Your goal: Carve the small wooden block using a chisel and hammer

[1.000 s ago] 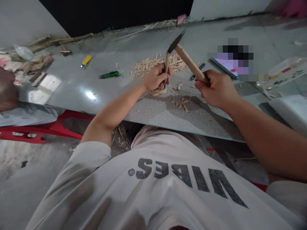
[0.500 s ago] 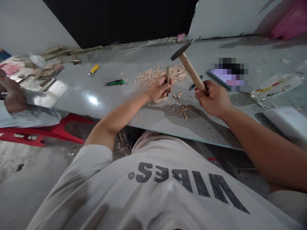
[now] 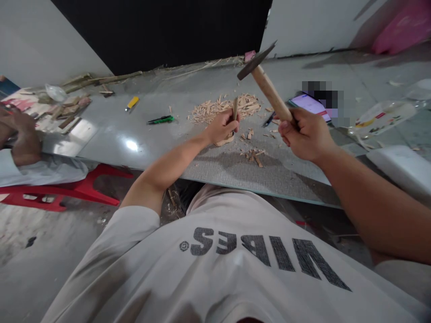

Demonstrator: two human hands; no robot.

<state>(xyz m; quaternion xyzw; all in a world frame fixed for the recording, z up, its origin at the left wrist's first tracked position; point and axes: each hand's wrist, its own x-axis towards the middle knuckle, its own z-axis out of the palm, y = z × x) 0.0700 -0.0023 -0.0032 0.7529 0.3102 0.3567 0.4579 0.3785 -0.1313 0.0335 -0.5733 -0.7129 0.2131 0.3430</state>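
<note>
My left hand grips a slim, tan-handled chisel near upright above the pale wooden block on the glossy grey table, apparently for alignment. My right hand grips a dark-headed, wooden-handled hammer well back, presumably for leverage.

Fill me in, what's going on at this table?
A person's left hand grips a chisel near upright at a piece of wood; whether the tip touches it is hard to see. The right hand holds a hammer by its handle, the head up and clear of the chisel. Shavings lie heaped just beyond the left hand, and a green knife lies off to the left.
</note>
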